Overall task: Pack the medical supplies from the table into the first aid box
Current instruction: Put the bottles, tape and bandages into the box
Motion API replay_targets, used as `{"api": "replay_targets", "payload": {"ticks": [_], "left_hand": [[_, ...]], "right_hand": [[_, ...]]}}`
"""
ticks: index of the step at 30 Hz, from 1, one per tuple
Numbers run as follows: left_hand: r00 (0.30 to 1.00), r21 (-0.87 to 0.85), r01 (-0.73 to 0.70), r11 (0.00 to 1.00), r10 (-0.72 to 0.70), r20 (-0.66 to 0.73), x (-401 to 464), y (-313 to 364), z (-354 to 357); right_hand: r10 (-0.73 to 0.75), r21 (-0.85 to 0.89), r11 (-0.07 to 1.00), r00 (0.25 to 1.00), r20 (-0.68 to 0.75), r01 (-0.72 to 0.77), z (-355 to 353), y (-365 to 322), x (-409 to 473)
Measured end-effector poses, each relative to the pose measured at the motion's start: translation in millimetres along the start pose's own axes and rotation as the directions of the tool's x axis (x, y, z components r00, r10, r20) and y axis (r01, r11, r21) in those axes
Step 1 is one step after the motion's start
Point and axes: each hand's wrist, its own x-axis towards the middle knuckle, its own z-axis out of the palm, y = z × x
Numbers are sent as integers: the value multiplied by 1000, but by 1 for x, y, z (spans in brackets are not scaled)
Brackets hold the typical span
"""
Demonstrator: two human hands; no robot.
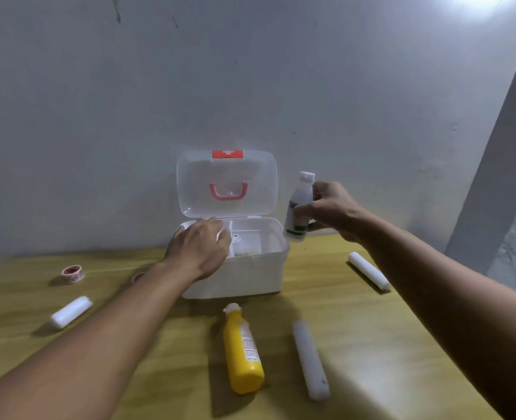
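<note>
The white first aid box (244, 277) stands on the table with its clear lid (227, 183) raised; an inner tray shows inside. My left hand (197, 247) rests palm down on the box's left rim, fingers over the tray; whether it grips anything is hidden. My right hand (331, 209) holds a white bottle with a green label (299, 207) upright, just right of the box. On the table lie a yellow bottle (243, 350), three white rolls (70, 312) (310, 359) (368, 270) and a red-printed tape roll (72, 273).
The wooden table (356, 328) runs up to a grey wall behind the box. A second tape roll (137, 277) peeks out beside my left forearm. The table's right edge drops toward a floor area at the far right.
</note>
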Motion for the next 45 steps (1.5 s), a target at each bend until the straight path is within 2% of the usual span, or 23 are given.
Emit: {"api": "replay_targets", "payload": {"ticks": [4,9,14,19,23,25,27,29,30,32,34,35,37,41,45], "left_hand": [[999,-43,34,999,-34,-5,-4,-15,1],[998,-56,38,998,-35,54,-5,-28,5],[992,47,-6,999,1,125,-3,-34,12],[994,74,-38,997,30,106,-2,-36,16],[993,78,-53,996,44,109,-3,-35,14],[994,56,-57,997,51,97,-5,-34,12],[995,23,-77,997,75,65,-8,-35,11],[992,-10,-120,993,120,31,-12,-36,11],[989,-32,-144,989,145,17,-15,-36,12],[981,-69,-194,979,195,13,-19,-34,14],[976,-82,-214,973,217,24,-22,-32,16],[976,-88,-210,974,214,29,-22,-31,16],[980,-104,-192,976,196,33,-23,-29,15],[982,-114,-178,977,184,41,-25,-23,11],[981,-92,-189,978,193,35,-23,-18,12]], "right_hand": [[-51,-60,997,998,41,53,31,-15,-1],[37,-129,991,989,141,-19,59,-14,5],[100,-263,963,980,174,-51,78,-7,15],[111,-267,962,977,183,-59,83,-9,19],[109,-349,937,973,202,-32,82,-15,15],[35,-432,901,986,165,41,78,-18,8],[-170,-587,791,984,61,173,74,-22,-4],[-333,-659,712,943,-13,242,74,-31,-28],[-313,-658,712,950,13,244,75,-33,-40],[-50,-607,779,980,195,160,83,-34,-65],[216,-587,809,911,351,34,97,-30,-86],[272,-604,797,886,375,11,104,-25,-93],[305,-603,797,873,381,-16,113,-17,-100],[369,-480,864,842,393,-154,106,-16,-101],[271,-369,917,916,296,-152,65,-35,-92]]}}
